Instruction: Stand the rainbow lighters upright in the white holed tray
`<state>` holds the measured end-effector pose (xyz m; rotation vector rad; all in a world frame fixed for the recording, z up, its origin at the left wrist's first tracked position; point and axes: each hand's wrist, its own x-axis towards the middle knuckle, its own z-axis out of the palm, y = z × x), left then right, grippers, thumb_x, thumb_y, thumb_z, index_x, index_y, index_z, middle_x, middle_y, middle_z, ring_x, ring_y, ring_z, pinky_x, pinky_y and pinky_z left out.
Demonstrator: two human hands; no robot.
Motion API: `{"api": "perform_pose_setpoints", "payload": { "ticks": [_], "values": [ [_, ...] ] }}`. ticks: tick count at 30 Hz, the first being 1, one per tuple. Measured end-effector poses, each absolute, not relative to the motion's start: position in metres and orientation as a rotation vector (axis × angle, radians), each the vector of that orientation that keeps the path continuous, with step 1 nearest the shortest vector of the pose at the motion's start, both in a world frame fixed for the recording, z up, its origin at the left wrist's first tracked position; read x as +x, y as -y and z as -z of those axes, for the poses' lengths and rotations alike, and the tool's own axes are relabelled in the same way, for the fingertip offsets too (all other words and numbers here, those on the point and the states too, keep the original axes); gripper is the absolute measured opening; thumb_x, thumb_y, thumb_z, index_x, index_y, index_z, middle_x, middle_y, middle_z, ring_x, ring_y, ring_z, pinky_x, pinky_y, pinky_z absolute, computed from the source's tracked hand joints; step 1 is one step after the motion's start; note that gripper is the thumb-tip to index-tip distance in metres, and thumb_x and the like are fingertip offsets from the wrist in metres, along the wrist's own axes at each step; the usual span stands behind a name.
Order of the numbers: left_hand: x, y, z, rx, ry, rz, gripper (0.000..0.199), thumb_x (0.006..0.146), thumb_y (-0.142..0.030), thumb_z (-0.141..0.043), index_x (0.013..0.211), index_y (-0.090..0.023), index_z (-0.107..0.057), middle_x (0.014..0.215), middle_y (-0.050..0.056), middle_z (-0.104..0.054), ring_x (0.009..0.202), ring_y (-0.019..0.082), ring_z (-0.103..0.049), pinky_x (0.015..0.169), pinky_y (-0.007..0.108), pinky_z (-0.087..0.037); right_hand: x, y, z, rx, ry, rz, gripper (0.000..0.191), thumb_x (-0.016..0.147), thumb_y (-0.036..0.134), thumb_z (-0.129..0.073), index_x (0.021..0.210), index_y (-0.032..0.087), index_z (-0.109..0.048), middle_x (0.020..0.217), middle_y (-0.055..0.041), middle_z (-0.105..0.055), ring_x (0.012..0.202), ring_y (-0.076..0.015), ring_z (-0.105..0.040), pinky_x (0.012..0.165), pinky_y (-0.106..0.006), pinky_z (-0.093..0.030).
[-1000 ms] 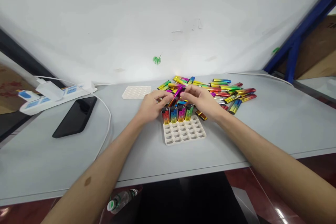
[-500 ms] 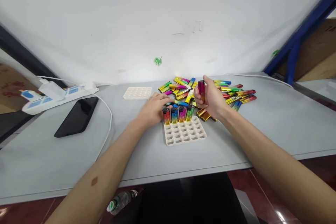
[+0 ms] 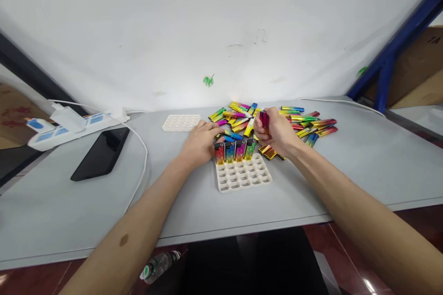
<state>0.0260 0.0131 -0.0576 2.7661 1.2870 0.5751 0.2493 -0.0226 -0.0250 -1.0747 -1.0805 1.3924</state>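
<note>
Since half a second ago, the right hand's (image 3: 279, 131) thumb has come down from its raised position onto the top of the magenta lighter (image 3: 265, 121). That lighter is upright in the right hand's closed fist, its lower part hidden by the fingers, in front of the heap of shiny multicoloured lighters (image 3: 238, 114) and above the table (image 3: 311, 184). The left hand (image 3: 200, 144) rests low at the heap's left end, beside the far left corner of the white tray (image 3: 244, 177); its fingertips are partly hidden, so I cannot tell whether it grips anything. In the tray's far row, four lighters (image 3: 230, 152) stand upright side by side, from left to right red, blue, magenta and green, each yellowish lower down. Further out, a second white tray (image 3: 182, 122) lies near the wall (image 3: 138, 32), which bears a green mark (image 3: 208, 81). At the left are a black phone (image 3: 100, 154), a white power strip (image 3: 93, 122) with plugs in it and a white cable (image 3: 143, 145) curving past the phone. Below the table's edge lies a clear bottle (image 3: 161, 265)
</note>
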Motion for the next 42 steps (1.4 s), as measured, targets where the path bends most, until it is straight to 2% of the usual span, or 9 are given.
{"api": "perform_pose_setpoints", "payload": {
  "ticks": [6,15,18,20,22,26,30,35,42],
  "values": [
    [0.028,-0.010,0.054,2.728,-1.454,-0.521,0.030,0.097,-0.035,-0.046,0.113,-0.024,-0.069,0.119,0.008,-0.065,0.106,0.027,-0.051,0.095,0.043,-0.042,0.250,0.019,0.027,-1.159,1.036,-1.350,0.045,0.090,0.052,-0.039,0.060,0.020,-0.046,0.053,0.0037,-0.034,0.041,-0.0077,-0.026,0.037,-0.022,-0.015],
    [0.028,-0.008,0.052,2.684,-1.577,-0.521,0.028,0.096,-0.035,-0.047,0.110,-0.024,-0.069,0.117,0.008,-0.064,0.107,0.028,-0.050,0.094,0.044,-0.043,0.250,0.022,0.028,-1.167,1.102,-1.335,0.039,0.089,0.047,-0.041,0.060,0.021,-0.045,0.054,0.0036,-0.033,0.043,-0.0088,-0.026,0.039,-0.022,-0.015],
    [0.029,-0.008,0.052,2.676,-1.583,-0.516,0.027,0.096,-0.035,-0.047,0.109,-0.024,-0.068,0.116,0.009,-0.064,0.108,0.029,-0.050,0.095,0.045,-0.043,0.250,0.021,0.027,-1.175,1.079,-1.311,0.041,0.091,0.051,-0.038,0.067,0.021,-0.052,0.058,0.0020,-0.039,0.045,-0.0103,-0.032,0.039,-0.023,-0.023],
    [0.029,-0.008,0.051,2.668,-1.578,-0.511,0.028,0.095,-0.034,-0.047,0.109,-0.024,-0.068,0.115,0.009,-0.065,0.107,0.029,-0.051,0.095,0.045,-0.043,0.250,0.020,0.028,-1.146,1.078,-1.290,0.040,0.092,0.049,-0.037,0.073,0.021,-0.058,0.063,0.0004,-0.046,0.050,-0.0117,-0.040,0.045,-0.024,-0.036],
    [0.029,-0.007,0.051,2.672,-1.566,-0.506,0.029,0.095,-0.032,-0.046,0.111,-0.023,-0.068,0.115,0.009,-0.064,0.107,0.029,-0.050,0.095,0.044,-0.043,0.253,0.019,0.028,-1.111,1.117,-1.245,0.034,0.092,0.044,-0.043,0.078,0.020,-0.062,0.069,-0.0013,-0.053,0.060,-0.0135,-0.050,0.058,-0.027,-0.046],
    [0.026,-0.006,0.051,2.714,-1.482,-0.474,0.039,0.090,-0.023,-0.049,0.127,-0.021,-0.061,0.121,0.010,-0.061,0.106,0.029,-0.049,0.093,0.044,-0.043,0.261,0.020,0.026,-1.149,1.338,-1.156,0.029,0.089,0.045,-0.057,0.076,0.021,-0.067,0.082,-0.0042,-0.066,0.083,-0.0177,-0.060,0.080,-0.031,-0.048],
    [0.023,-0.006,0.052,2.743,-1.408,-0.456,0.045,0.086,-0.019,-0.055,0.129,-0.026,-0.059,0.128,0.008,-0.057,0.109,0.028,-0.047,0.096,0.044,-0.042,0.269,0.024,0.021,-1.203,1.570,-1.128,0.031,0.081,0.053,-0.068,0.079,0.022,-0.070,0.087,-0.0027,-0.069,0.079,-0.0159,-0.059,0.073,-0.030,-0.045],
    [0.024,-0.006,0.053,2.730,-1.396,-0.492,0.037,0.088,-0.021,-0.054,0.123,-0.026,-0.063,0.126,0.008,-0.058,0.109,0.029,-0.047,0.096,0.045,-0.043,0.273,0.026,0.020,-1.276,1.603,-1.184,0.034,0.076,0.052,-0.074,0.076,0.020,-0.061,0.069,-0.0001,-0.062,0.061,-0.0117,-0.052,0.053,-0.026,-0.038],
    [0.024,-0.007,0.054,2.734,-1.368,-0.550,0.030,0.093,-0.025,-0.051,0.120,-0.029,-0.063,0.122,0.007,-0.058,0.107,0.027,-0.048,0.095,0.044,-0.042,0.271,0.029,0.019,-1.419,1.682,-1.215,0.028,0.079,0.048,-0.071,0.085,0.022,-0.064,0.072,-0.0029,-0.066,0.063,-0.0159,-0.059,0.053,-0.027,-0.044]
  ]
}}
